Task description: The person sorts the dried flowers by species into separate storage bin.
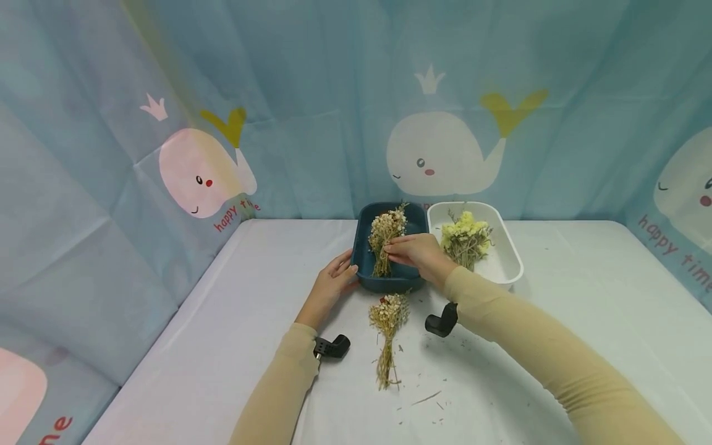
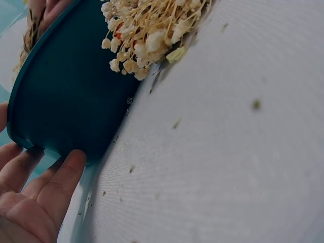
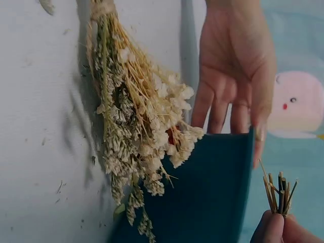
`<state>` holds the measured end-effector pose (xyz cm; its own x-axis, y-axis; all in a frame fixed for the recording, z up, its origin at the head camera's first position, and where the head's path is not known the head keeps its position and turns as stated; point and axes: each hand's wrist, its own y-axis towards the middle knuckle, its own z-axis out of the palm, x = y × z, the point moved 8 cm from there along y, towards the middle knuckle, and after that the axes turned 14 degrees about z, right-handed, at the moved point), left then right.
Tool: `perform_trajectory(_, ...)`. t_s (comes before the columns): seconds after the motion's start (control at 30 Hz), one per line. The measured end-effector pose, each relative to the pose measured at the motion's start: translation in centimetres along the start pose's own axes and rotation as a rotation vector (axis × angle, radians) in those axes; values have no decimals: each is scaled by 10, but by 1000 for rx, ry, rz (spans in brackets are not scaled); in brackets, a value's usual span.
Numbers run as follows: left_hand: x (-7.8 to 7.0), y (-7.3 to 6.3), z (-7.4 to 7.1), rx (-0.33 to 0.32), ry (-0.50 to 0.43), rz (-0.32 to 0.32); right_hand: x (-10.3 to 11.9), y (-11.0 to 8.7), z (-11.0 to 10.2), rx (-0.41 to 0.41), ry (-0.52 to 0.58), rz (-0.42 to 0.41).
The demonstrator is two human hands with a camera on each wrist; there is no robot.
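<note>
My right hand (image 1: pixel 414 252) pinches the stems of a dried-flower bunch (image 1: pixel 387 230) with cream blossoms, over the dark blue tray (image 1: pixel 364 272). Its cut stem ends (image 3: pixel 281 195) stick out past the thumb and fingertips in the right wrist view. At the tray's near left corner, my left hand (image 1: pixel 329 284) rests its extended fingers (image 2: pixel 68 174) against the outer wall, thumb by the rim. A second dried-flower bunch (image 1: pixel 388 318), with cream blossoms and a bit of red, lies on the table in front of the tray, stems toward me. String binds its stems (image 3: pixel 104 9).
A white tray (image 1: pixel 508 266) stands right beside the blue one and holds a bunch of yellow dried flowers (image 1: pixel 466 235). Stem scraps (image 1: pixel 427 398) litter the white table (image 1: pixel 267 266) near me. A whale-print curtain (image 1: pixel 311 161) hangs behind the table.
</note>
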<state>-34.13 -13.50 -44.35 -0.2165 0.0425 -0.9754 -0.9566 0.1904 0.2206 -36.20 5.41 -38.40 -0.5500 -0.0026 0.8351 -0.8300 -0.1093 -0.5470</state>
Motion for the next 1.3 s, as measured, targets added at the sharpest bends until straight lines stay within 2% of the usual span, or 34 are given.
perform_trajectory(0.33, 2, 0, 0, -3, -1, -2, -2, 18, 3, -17, -45, -35)
perform_trajectory(0.6, -1, 0, 0, -16, 8, -8, -9, 29, 14, -14, -71, -8)
perform_trajectory(0.8, -2, 0, 0, -25, 5, -9, -16, 36, 17, -52, -94, 30)
perform_trajectory(0.93, -1, -1, 0, -19, 11, 0, -19, 39, 16, -56, -98, 52)
perform_trajectory(1.3, 0, 0, 0, -9, 5, 7, -18, 41, 14, -61, -112, 34)
